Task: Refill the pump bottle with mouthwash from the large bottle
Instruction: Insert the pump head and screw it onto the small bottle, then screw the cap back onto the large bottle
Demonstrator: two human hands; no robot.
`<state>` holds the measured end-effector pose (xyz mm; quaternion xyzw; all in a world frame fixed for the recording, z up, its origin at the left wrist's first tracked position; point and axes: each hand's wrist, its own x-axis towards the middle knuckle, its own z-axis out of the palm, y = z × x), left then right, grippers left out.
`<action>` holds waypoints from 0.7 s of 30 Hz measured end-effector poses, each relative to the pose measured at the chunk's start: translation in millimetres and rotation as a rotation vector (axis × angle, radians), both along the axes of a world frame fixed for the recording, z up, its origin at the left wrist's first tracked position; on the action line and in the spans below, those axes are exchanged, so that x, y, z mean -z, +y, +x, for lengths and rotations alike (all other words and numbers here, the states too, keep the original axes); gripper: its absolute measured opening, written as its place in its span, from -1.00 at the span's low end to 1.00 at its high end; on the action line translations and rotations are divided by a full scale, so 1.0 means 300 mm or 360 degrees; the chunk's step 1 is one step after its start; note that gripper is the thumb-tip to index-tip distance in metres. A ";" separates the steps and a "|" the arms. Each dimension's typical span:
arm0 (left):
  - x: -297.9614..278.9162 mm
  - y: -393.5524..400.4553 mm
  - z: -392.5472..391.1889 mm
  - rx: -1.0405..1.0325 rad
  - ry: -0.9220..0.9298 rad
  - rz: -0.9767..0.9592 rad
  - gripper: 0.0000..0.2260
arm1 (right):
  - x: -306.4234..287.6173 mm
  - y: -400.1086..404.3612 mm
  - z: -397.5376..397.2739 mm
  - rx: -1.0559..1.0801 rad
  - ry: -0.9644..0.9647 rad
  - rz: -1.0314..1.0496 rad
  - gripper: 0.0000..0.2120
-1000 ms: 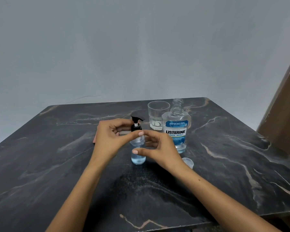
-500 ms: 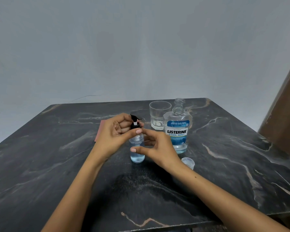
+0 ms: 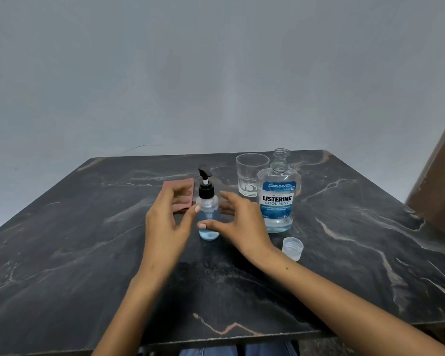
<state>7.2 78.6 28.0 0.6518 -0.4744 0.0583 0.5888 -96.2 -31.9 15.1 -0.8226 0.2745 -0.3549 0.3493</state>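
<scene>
A small clear pump bottle (image 3: 209, 212) with a black pump head stands upright mid-table and holds some blue liquid. My left hand (image 3: 167, 219) is just left of it, fingers spread, thumb tip at the bottle's shoulder. On its right, my right hand (image 3: 239, 224) is spread too, with the thumb across the bottle's front and the fingers behind it, not closed around it. The large mouthwash bottle (image 3: 277, 201), uncapped and partly full, stands to the right. Its clear cap (image 3: 292, 247) lies on the table in front of it.
An empty drinking glass (image 3: 251, 173) stands behind the large bottle, to its left. A folded pink cloth (image 3: 183, 186) lies behind my left hand. The dark marble table (image 3: 88, 253) ends near my body; a brown panel (image 3: 442, 176) rises at the right.
My left hand has let go of the pump head and moved down to the left. My right hand has loosened from the bottle's body. The pump head now shows fully.
</scene>
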 end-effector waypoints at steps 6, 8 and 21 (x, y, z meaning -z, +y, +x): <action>0.051 0.019 -0.131 -0.0023 -0.0060 -0.0088 -0.79 | -0.025 0.019 -0.150 -0.0021 0.0116 -0.0134 -0.57; 0.048 0.005 -0.172 0.0070 -0.0013 -0.0086 -0.82 | -0.030 0.022 -0.222 -0.0036 0.0105 -0.0182 -0.73; -0.106 -0.251 -0.250 0.0330 -0.0132 -0.0197 -0.59 | -0.020 -0.112 -0.502 0.0289 0.0388 -0.0277 -0.45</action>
